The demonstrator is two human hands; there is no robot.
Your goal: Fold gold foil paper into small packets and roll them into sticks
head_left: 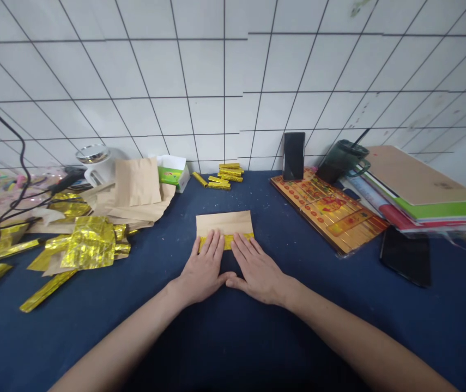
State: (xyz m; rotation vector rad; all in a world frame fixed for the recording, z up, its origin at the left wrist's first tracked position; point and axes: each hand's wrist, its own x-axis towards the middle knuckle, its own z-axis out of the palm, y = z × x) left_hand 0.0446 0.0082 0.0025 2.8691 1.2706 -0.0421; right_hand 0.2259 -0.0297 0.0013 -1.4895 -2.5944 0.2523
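Observation:
A brown paper sheet (pixel 224 222) with a gold foil strip (pixel 228 239) along its near fold lies on the blue table (pixel 94 337) in front of me. My left hand (pixel 204 269) lies flat on the sheet's near left part, fingers stretched out. Beside it, my right hand (pixel 255 269) presses flat on the near right part. The thumbs touch at the middle. Neither hand grips anything. The sheet's near edge is hidden under the palms.
Crumpled gold foil and folded strips (pixel 88 242) lie at left, with brown paper sheets (pixel 137 188) behind. Small gold folded bars (pixel 227 175) sit at the back. At right: printed gold paper stack (pixel 331 209), upright phone (pixel 294 155), dark mug (pixel 341 159), books (pixel 421 201), flat phone (pixel 406 256).

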